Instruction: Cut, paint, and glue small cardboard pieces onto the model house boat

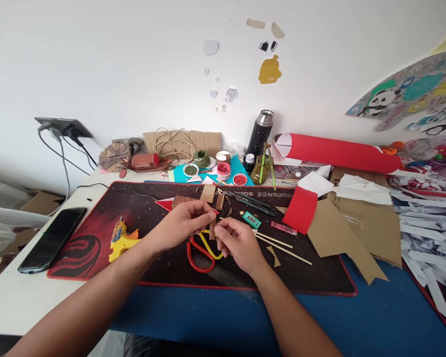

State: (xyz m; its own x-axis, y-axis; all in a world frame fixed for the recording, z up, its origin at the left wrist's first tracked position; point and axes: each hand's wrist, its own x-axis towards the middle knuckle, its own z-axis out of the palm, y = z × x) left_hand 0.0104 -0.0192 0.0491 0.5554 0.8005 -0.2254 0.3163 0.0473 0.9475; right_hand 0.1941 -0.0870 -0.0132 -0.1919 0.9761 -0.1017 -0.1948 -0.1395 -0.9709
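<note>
- White wall (134, 59) behind; a yellow sticker (270, 70) and a panda drawing (381, 101) are on it.
- Black mat (312, 277), red-edged, across the desk (171, 307); its far edge reads "NEWMEN" and, further left, "SOM" — small characters between them are illegible.
- Left hand (188, 222): fingers curled, thumb close to the fingertips.
- Right hand (240, 240): likewise curled, thumb near the forefinger.
- Brown strip (212, 231): upright between the fingertips above the mat — I cannot tell which hand grips it.
- Scissors (204, 270), red and yellow handled, beneath the hands.
- Cutter (250, 203) beyond them; a green USB stick (250, 219) right of the hands, its markings too small to read.
- Glue gun (121, 241) to the left; phone (52, 238) further out, screen dark.
</note>
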